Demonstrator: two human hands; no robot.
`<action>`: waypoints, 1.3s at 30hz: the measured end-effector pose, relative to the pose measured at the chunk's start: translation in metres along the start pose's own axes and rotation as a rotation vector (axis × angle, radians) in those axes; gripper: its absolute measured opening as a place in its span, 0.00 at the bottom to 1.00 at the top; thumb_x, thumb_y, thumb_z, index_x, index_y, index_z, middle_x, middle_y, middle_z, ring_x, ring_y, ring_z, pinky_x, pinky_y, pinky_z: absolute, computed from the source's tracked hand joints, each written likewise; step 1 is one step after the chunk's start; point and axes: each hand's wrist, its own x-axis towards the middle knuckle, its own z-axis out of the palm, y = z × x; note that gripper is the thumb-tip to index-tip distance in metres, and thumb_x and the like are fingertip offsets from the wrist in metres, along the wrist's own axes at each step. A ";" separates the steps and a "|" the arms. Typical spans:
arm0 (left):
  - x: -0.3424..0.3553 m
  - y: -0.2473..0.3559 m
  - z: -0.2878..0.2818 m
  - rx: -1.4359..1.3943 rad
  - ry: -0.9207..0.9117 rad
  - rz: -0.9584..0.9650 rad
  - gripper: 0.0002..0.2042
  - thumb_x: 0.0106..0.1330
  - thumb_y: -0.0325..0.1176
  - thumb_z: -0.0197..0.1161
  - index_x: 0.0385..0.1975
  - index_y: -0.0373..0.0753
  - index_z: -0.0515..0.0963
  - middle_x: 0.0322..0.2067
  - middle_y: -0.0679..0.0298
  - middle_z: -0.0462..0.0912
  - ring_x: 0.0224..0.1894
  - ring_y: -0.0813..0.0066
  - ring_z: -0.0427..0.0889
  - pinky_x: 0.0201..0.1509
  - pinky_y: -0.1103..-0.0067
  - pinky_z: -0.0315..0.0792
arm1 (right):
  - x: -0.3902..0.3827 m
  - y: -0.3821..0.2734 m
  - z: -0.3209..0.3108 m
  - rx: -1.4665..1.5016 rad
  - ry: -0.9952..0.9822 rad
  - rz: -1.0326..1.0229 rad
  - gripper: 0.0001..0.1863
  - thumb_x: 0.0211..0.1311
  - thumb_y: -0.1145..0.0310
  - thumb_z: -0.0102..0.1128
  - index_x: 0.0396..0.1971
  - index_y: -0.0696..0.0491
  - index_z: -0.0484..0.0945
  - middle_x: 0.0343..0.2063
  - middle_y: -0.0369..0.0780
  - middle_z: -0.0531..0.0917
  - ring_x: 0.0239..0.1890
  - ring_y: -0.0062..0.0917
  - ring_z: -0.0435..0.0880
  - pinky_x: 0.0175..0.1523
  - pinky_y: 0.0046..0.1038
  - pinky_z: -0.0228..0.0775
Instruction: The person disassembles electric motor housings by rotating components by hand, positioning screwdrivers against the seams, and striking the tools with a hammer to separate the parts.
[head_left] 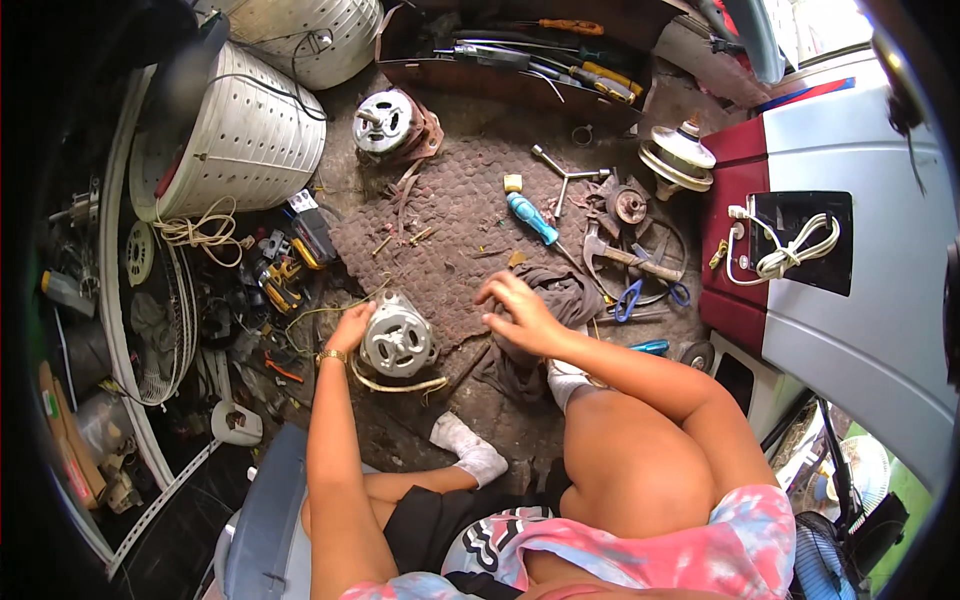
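Head view, clock reference: the first direction is read from the centre of the view; all others are read from the motor.
Motor: one grey metal unit [398, 340] with a slotted end face turned upward, at 8 o'clock on the floor, by the edge of the textured mat [455, 210].
Left hand: at 9 o'clock [348, 328]; fingers curled against the casing edge. Whether they close on the casing or on a wire beside it cannot be told.
Right hand: at 3 o'clock [522, 312], apart from the motor, above the dark cloth [512, 373]; fingers spread wide, nothing visible between them.
Leads: pale cable [400, 387] curving beneath at 6 o'clock; thin yellowish wire [330, 311] at 10 o'clock.
Adjacent items: second motor [384, 122] with upright shaft at 12 o'clock; teal-handled screwdriver [530, 217] between 1 and 2 o'clock; hammer [640, 263] between 2 and 3 o'clock.
Motor handling: judged heavy for its size and rigid; the smooth metal could slip if oily.
Hold points: grasp the outer casing at 3 and 9 o'clock, using both hands, clear of the slots.
Lead handling: judged flexible and easily strained at the casing; do not lift by the leads.
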 end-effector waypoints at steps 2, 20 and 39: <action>0.007 0.020 -0.003 0.042 0.153 0.163 0.18 0.70 0.43 0.65 0.52 0.37 0.83 0.49 0.50 0.85 0.49 0.62 0.85 0.53 0.71 0.77 | -0.021 0.026 -0.012 -0.249 -0.049 0.040 0.24 0.57 0.60 0.71 0.53 0.48 0.77 0.55 0.45 0.73 0.61 0.44 0.71 0.64 0.47 0.65; 0.146 0.315 -0.095 1.304 0.757 0.874 0.09 0.73 0.41 0.57 0.43 0.45 0.73 0.33 0.65 0.78 0.33 0.67 0.86 0.31 0.71 0.81 | -0.074 0.065 -0.052 -0.646 -0.326 0.103 0.31 0.56 0.45 0.71 0.56 0.45 0.80 0.59 0.44 0.74 0.63 0.42 0.69 0.62 0.47 0.63; 0.173 0.311 -0.036 0.390 0.712 0.532 0.50 0.49 0.68 0.74 0.66 0.39 0.66 0.61 0.46 0.70 0.62 0.44 0.74 0.65 0.60 0.71 | -0.062 0.067 -0.049 -0.621 -0.333 0.072 0.31 0.52 0.46 0.74 0.53 0.49 0.81 0.53 0.43 0.74 0.58 0.41 0.70 0.57 0.46 0.65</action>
